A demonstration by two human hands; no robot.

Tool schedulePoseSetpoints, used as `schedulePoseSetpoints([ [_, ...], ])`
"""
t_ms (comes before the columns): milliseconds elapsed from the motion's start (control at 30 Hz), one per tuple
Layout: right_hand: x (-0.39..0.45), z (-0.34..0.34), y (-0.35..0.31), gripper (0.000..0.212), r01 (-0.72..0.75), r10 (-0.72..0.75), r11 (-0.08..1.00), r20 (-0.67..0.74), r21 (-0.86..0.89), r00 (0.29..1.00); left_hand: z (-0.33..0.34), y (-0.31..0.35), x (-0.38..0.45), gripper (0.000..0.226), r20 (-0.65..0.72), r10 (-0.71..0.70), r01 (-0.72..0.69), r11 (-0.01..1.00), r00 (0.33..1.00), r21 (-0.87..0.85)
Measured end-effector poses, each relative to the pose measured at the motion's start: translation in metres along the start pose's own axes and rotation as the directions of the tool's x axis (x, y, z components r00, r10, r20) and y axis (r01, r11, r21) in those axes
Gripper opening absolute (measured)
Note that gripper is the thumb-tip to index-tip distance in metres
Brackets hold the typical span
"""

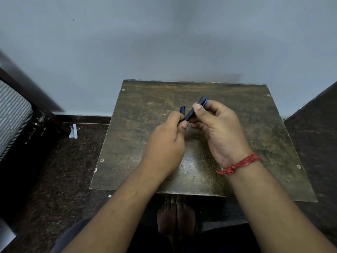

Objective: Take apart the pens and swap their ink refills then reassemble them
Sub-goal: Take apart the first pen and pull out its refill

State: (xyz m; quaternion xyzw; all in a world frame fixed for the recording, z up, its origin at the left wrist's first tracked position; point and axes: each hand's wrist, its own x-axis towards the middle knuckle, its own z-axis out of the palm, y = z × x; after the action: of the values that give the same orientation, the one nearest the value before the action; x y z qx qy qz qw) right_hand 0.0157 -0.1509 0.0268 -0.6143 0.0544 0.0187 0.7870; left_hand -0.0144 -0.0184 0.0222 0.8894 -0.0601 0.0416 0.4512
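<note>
Both hands hover over the middle of a worn brown table (264, 125). My right hand (218, 130) pinches a black pen with a blue clip (196, 108) between thumb and fingers; the pen slants up to the right. My left hand (167, 141) grips a second dark pen with a blue end (182, 110), only its top sticking out above the fingers. The left thumb and forefinger also touch the lower end of the slanted pen. The rest of both pens is hidden inside the hands.
A grey wall stands behind the table. A dark speckled floor surrounds it, with a crumpled white paper scrap (73, 131) at the left. A striped mattress on a dark frame (12, 114) sits far left. My bare feet (176, 216) show under the table's near edge.
</note>
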Motion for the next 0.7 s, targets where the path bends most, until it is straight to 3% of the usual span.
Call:
schedulePoseSetpoints([
  [333,0.001,0.003,-0.001,0.018,-0.022,0.036,0.984,-0.074,0.176,0.997,-0.002,0.011,0.001,0.022,0.072,-0.061,0.067,0.994,0.996,-0.089],
  [433,0.021,-0.025,-0.015,0.023,0.066,0.059,0.915,-0.292,0.399,0.955,-0.003,0.005,-0.007,0.023,0.138,-0.098,0.108,0.992,0.986,-0.065],
  [500,0.031,-0.054,-0.018,0.021,0.181,-0.077,0.963,-0.44,0.199,0.895,-0.004,0.001,-0.011,0.022,0.131,-0.122,0.131,0.99,0.984,-0.06],
  [567,0.028,-0.068,-0.012,0.016,0.15,-0.203,0.976,-0.422,-0.155,0.883,-0.006,0.001,-0.007,0.023,0.07,-0.158,0.163,0.984,0.985,-0.074],
  [633,0.025,-0.07,-0.007,0.011,0.052,-0.232,0.88,-0.331,-0.473,0.915,-0.006,0.001,-0.002,0.024,0.016,-0.191,0.192,0.976,0.981,-0.099],
  [700,0.025,-0.071,-0.01,0.01,-0.014,-0.255,0.7,-0.268,-0.714,0.929,-0.004,-0.001,-0.001,0.024,-0.013,-0.194,0.192,0.976,0.981,-0.103],
])
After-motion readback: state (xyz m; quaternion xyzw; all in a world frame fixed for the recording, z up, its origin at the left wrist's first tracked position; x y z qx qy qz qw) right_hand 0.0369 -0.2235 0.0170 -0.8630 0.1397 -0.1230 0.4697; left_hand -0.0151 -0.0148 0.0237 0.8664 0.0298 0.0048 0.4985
